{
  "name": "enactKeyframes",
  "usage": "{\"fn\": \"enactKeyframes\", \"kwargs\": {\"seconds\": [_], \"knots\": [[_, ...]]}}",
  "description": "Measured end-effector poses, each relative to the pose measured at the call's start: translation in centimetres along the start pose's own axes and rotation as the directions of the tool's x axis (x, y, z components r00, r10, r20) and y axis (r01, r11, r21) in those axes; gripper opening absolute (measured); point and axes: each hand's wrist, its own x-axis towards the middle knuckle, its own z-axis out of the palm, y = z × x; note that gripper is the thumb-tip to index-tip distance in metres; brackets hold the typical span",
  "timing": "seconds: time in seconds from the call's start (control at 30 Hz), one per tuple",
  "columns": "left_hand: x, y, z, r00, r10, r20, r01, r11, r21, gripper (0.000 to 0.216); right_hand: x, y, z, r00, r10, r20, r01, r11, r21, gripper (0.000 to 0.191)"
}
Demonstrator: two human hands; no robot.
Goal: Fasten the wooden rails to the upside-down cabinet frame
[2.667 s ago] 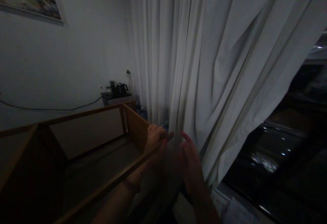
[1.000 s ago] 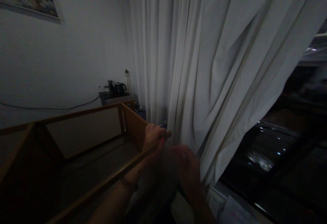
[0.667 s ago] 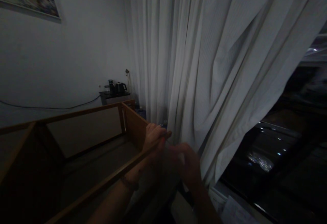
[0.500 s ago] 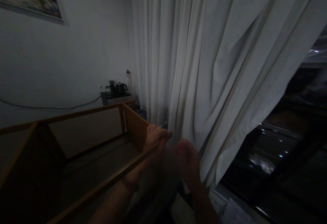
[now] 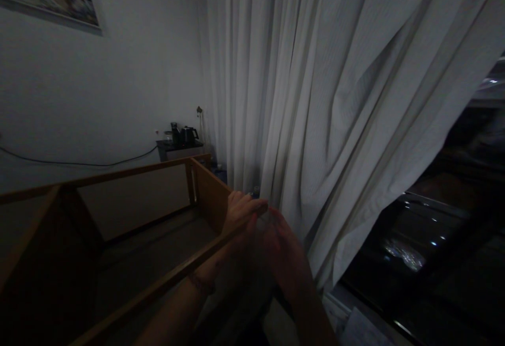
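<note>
A large wooden frame, open like a cabinet or shelf unit with a panel divider, stretches across the lower left. My left hand reaches over its near right corner, fingers wrapped around the wooden end. My right hand is beside that same corner, fingertips close to my left fingers and drawn together. Between the two hands is a faint, blurry, see-through patch that I cannot make out. A bracelet circles my left wrist.
Long pale curtains hang just beyond my hands. A small cabinet with a black kettle stands in the far corner. A dark cable runs along the wall. At right is dark glass; papers lie below.
My right hand has moved up and left to the frame's corner, close to my left hand. The left hand keeps its grip there. The view has shifted slightly.
</note>
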Motion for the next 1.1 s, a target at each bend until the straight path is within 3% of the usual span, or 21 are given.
{"fn": "enactKeyframes", "kwargs": {"seconds": [0.13,0.2,0.27,0.33,0.4,0.47,0.5,0.53,0.57,0.63,0.7,0.77,0.83,0.9,0.93,1.0,1.03,1.07,1.1], "knots": [[0.0,0.2,0.0,0.999,-0.033,0.019,0.033,0.999,0.005,0.058,-0.2,0.2,-0.5,0.999,0.015,0.031,-0.013,0.998,-0.056,0.033],[0.0,0.3,0.0,0.999,-0.035,0.009,0.035,0.999,0.003,0.059,-0.4,0.1,-0.8,0.999,-0.033,0.018,0.036,0.980,-0.198,0.036],[0.1,0.3,0.0,1.000,-0.030,-0.003,0.030,1.000,0.000,0.058,-0.4,-0.3,-1.3,0.985,-0.174,-0.007,0.154,0.889,-0.432,0.035],[0.1,0.3,0.0,1.000,-0.020,-0.013,0.020,1.000,-0.005,0.058,-0.3,-0.9,-1.9,0.914,-0.403,0.048,0.325,0.654,-0.683,0.027],[0.2,0.3,0.1,1.000,-0.012,-0.019,0.012,1.000,-0.001,0.058,-0.2,-1.5,-2.5,0.776,-0.596,0.207,0.464,0.317,-0.827,0.027],[0.2,0.2,0.1,1.000,-0.005,-0.026,0.005,1.000,0.011,0.060,-0.1,-1.9,-2.8,0.670,-0.650,0.357,0.516,0.063,-0.854,0.036],[0.2,0.2,0.2,1.000,-0.002,-0.029,0.002,1.000,0.018,0.060,-0.1,-2.1,-2.8,0.652,-0.652,0.387,0.518,0.011,-0.855,0.039],[0.2,0.1,0.2,0.999,0.004,-0.036,-0.003,1.000,0.023,0.060,-0.2,-2.2,-2.7,0.663,-0.647,0.376,0.506,0.017,-0.862,0.041],[0.2,0.1,0.2,0.999,0.012,-0.043,-0.011,1.000,0.024,0.060,-0.2,-2.3,-2.5,0.706,-0.628,0.327,0.478,0.083,-0.874,0.042],[0.2,0.1,0.1,0.998,0.029,-0.048,-0.028,0.999,0.025,0.059,-0.5,-2.3,-1.8,0.853,-0.496,0.164,0.361,0.333,-0.871,0.048],[0.2,0.0,0.1,0.999,0.035,-0.036,-0.034,0.999,0.028,0.059,-0.7,-2.3,-1.1,0.966,-0.256,0.043,0.187,0.569,-0.801,0.055],[0.1,0.0,0.0,0.999,0.026,-0.021,-0.025,0.999,0.031,0.059,-0.8,-2.3,-0.7,0.993,-0.116,0.016,0.090,0.666,-0.741,0.058],[0.1,0.0,0.0,0.999,0.021,-0.024,-0.020,1.000,0.024,0.058,-0.9,-2.3,-0.5,0.986,-0.162,0.034,0.132,0.647,-0.751,0.056],[0.1,0.0,0.0,0.999,0.030,-0.031,-0.030,0.999,0.014,0.057,-0.9,-2.3,-0.6,0.934,-0.333,0.129,0.290,0.497,-0.818,0.051],[0.1,0.0,0.0,0.999,0.035,-0.034,-0.035,0.999,0.013,0.057,-0.9,-2.4,-0.7,0.870,-0.440,0.223,0.396,0.353,-0.848,0.048],[0.1,0.0,0.1,0.999,0.036,-0.035,-0.036,0.999,0.021,0.057,-0.9,-2.8,-0.9,0.674,-0.576,0.462,0.551,-0.025,-0.834,0.043],[0.1,-0.1,0.0,0.999,0.036,-0.028,-0.036,0.999,0.026,0.057,-0.9,-3.1,-1.0,0.586,-0.578,0.568,0.577,-0.194,-0.793,0.042],[0.1,-0.1,0.0,0.999,0.035,-0.022,-0.035,0.999,0.028,0.057,-0.9,-3.5,-1.0,0.531,-0.545,0.649,0.585,-0.318,-0.746,0.042],[0.1,-0.1,0.0,0.999,0.036,-0.019,-0.035,0.999,0.027,0.057,-0.8,-3.9,-1.0,0.508,-0.494,0.705,0.591,-0.396,-0.703,0.043]]}}
